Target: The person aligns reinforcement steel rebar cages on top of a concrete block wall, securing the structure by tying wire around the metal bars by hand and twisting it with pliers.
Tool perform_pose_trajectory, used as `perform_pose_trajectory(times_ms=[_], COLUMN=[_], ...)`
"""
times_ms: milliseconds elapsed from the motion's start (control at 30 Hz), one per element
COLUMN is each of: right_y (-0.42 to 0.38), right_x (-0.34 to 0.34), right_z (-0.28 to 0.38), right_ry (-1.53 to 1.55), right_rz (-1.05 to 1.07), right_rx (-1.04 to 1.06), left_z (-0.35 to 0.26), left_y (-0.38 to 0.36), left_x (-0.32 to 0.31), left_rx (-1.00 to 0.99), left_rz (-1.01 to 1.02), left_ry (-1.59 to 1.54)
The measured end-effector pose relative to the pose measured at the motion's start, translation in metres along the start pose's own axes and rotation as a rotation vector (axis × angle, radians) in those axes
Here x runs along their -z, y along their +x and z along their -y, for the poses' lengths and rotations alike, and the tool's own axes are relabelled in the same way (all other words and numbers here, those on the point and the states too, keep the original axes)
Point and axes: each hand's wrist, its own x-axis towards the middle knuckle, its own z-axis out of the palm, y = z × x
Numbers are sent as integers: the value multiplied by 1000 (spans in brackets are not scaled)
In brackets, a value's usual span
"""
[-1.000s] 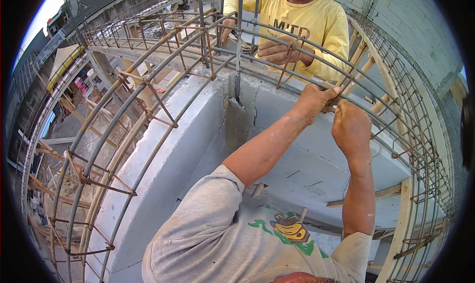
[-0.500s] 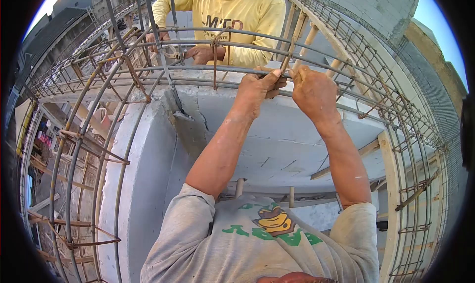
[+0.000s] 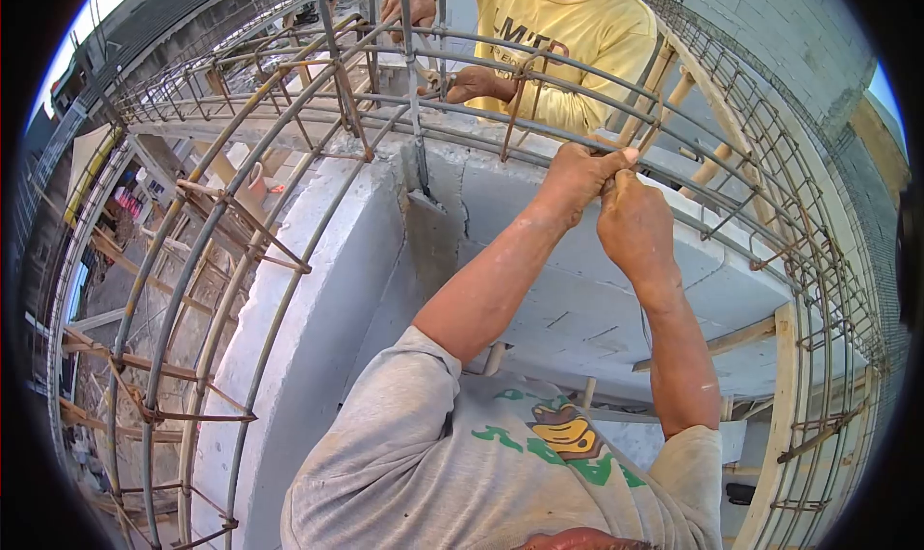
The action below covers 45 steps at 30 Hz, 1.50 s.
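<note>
My left hand (image 3: 576, 182) is closed at the upper edge of the pale block wall (image 3: 539, 252), its thumb pointing right beside the long steel reinforcing bars (image 3: 462, 119). My right hand (image 3: 637, 225) is closed in a fist just below and right of it, and the two hands touch at the fingertips. Whatever is pinched between them is hidden by the fingers. A thin dark strand, perhaps wire, hangs below my right hand. Rusty stirrups (image 3: 515, 107) cross the bars to the left of my hands.
Across the bars stands a person in a yellow shirt (image 3: 568, 50), one hand (image 3: 476, 86) near an upright bar (image 3: 412, 88). A curved rebar cage (image 3: 168, 329) rises at the left, another (image 3: 828, 300) at the right. A timber post (image 3: 784, 396) stands by the right one.
My hands have come together from slightly apart, the right one now lower under the left. The view has shifted, so the scene sits further right. The other person's upper hand has risen.
</note>
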Motion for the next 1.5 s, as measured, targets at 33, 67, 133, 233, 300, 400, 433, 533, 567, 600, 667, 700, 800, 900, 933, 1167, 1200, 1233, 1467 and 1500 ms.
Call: perform_pose_trajectory(times_ms=[33, 67, 133, 233, 300, 400, 433, 533, 567, 600, 667, 700, 800, 900, 933, 1167, 1200, 1233, 1467, 1500], right_y=[2, 8, 16, 27, 32, 37, 34, 21, 20, 16, 4, -3, -27, -36, -35, -8, -5, -4, 12, 12], right_x=[4, 10, 21, 34, 45, 54, 54, 38, 38, 40, 41, 37, 21, 11, 8, 15, 14, 15, 25, 19], right_z=[-1, -7, -12, -12, -13, -24, -28, -40, -43, -43, -56, -70, -100, -99, -98, -109, -112, -113, -118, -123], right_ry=[1, 2, -29, -124, -195, -241, -255, -242, -22, 197, 516, 614, 279, -55, -107, 136, 169, 199, 240, 240], right_rz=[18, 31, 55, 23, -71, -142, -170, -195, -118, -42, 9, -22, -251, -293, -275, 48, 62, 78, 275, 212], right_rx=[80, 162, 262, 288, 263, 174, 142, 5, -97, -202, -359, -400, -68, 187, 229, 71, 56, 33, -140, -130], left_z=[-2, -2, -4, -3, -3, -6, -6, -2, -4, -8, -8, -8, -6, -3, -4, -7, -5, -4, -5, -5], left_y=[-1, 0, 2, 1, -2, -7, -9, -11, -10, -11, -13, -13, -8, -8, -8, -10, -9, -9, -8, -7], left_x=[-1, 0, 3, 3, 1, 1, 1, 3, 3, 3, 2, 1, -2, -1, -1, 0, 0, 1, 0, 0], left_rx=[21, 56, 121, 100, 92, 69, 58, -10, 10, 35, 63, 59, 37, 39, 40, 36, 26, 19, 28, 27], left_rz=[-13, -7, 7, 12, 10, 18, 23, 44, 36, 31, 15, 2, -10, -5, -4, 7, 14, 27, 12, 21], left_ry=[-39, -35, -26, -39, -91, -69, -48, 57, 79, 98, 126, 134, 117, 116, 121, 94, 86, 77, 73, 71])
